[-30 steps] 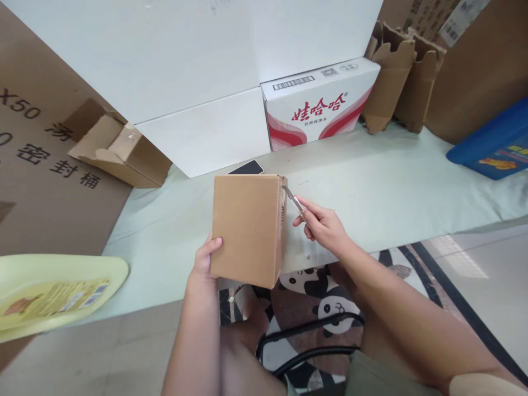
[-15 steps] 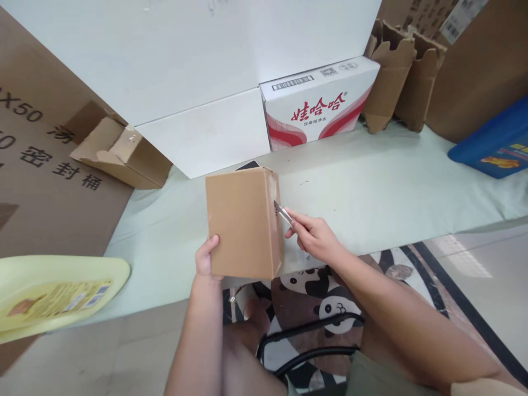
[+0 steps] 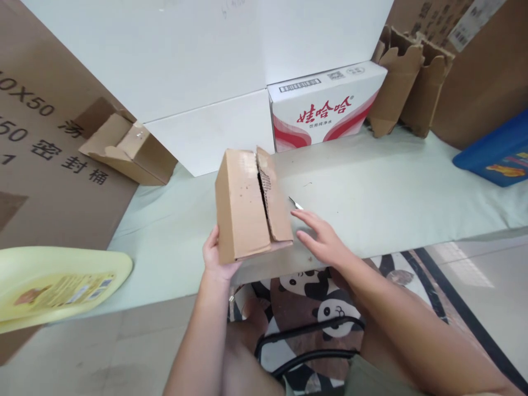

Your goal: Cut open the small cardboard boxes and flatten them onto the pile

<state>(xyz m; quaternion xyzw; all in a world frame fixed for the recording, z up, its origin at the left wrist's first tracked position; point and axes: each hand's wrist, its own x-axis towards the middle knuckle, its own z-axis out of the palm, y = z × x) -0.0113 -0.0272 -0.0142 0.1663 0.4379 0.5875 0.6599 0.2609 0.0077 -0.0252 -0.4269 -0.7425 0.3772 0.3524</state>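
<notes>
Above the pale cloth point(image 3: 371, 187), at its near side, the cardboard box point(image 3: 245, 212) is tilted, with a dark gap between its flaps point(image 3: 279, 214). Your left hand point(image 3: 216, 258) is closed on its near left corner. Your right hand point(image 3: 324, 237), loosely open and empty, is just beside the knife point(image 3: 296, 204).

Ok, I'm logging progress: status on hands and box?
Left hand holding box. Right hand open, beside it. Seam parted, dark gap showing. Knife on cloth, close to right hand.
</notes>
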